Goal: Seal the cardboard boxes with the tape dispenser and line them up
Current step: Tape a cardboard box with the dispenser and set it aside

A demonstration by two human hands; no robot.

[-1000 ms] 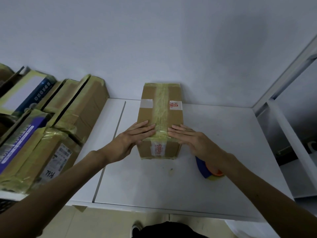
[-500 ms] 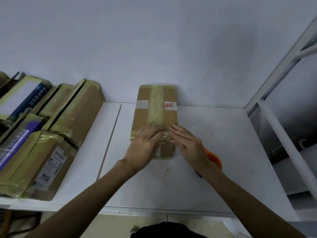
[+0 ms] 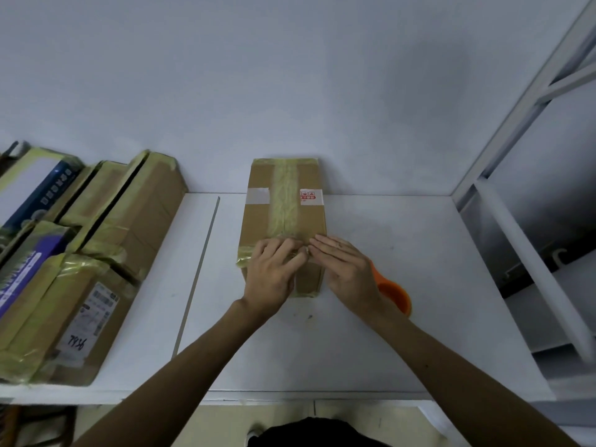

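"Box (image 3: 283, 217) is in the middle of the table (image 3: 419, 317), right?"

"Yes. Left hand (image 3: 274, 275) and right hand (image 3: 346, 269) press its near end, fingers out, holding nothing. Rub the tape (image 3: 285, 201) hard from the middle outward, so it sticks flat."

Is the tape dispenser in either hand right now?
No: the left hand and right hand press the box, and the tape dispenser lies on the table.
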